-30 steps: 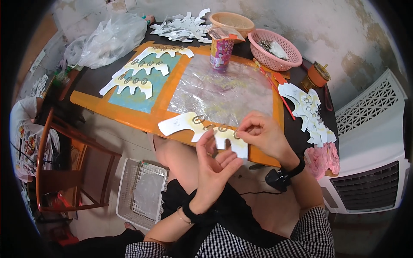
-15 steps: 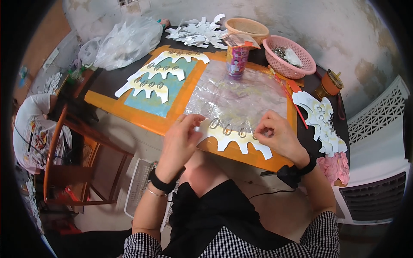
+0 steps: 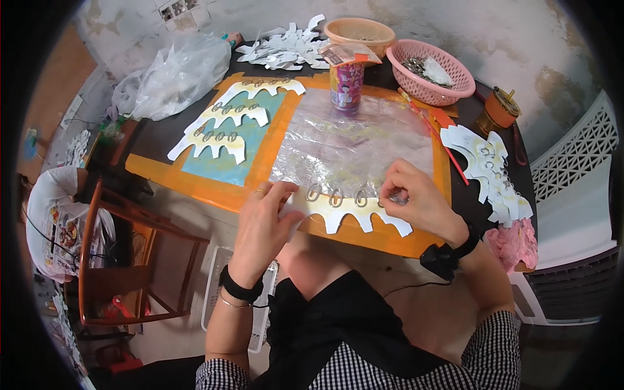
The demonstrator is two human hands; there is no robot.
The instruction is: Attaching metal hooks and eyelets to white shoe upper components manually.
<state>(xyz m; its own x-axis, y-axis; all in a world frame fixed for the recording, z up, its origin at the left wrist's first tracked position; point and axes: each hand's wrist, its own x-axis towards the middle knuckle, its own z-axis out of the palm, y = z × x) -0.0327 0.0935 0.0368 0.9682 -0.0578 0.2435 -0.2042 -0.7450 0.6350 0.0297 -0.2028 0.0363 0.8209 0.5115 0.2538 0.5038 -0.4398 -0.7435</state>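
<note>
A white scalloped strip (image 3: 326, 213), yellowish along its upper edge, lies at the near edge of the table. Several oval metal rings (image 3: 337, 197) sit in a row along that edge. My left hand (image 3: 265, 218) grips the strip's left end between thumb and fingers. At its right end, the closed fingers of my right hand (image 3: 419, 200) pinch a metal ring against the edge; more shiny metal shows in the palm. The fingertips partly cover that ring. Further left, three similar strips (image 3: 224, 144) with rings lie on a blue-green sheet (image 3: 214, 168).
A purple patterned cup (image 3: 345, 90) stands on the plastic-covered, orange-taped table. Behind are a pink basket (image 3: 455, 91) of metal pieces, a peach basket (image 3: 370, 32), white strips (image 3: 279, 52) and a plastic bag (image 3: 185, 75). More ringed strips (image 3: 481, 169) overlap at right. Someone sits at left.
The view has shifted slightly. Both hands stay at the ends of the strip; the right fingers have curled in more around the ring at the right end.
</note>
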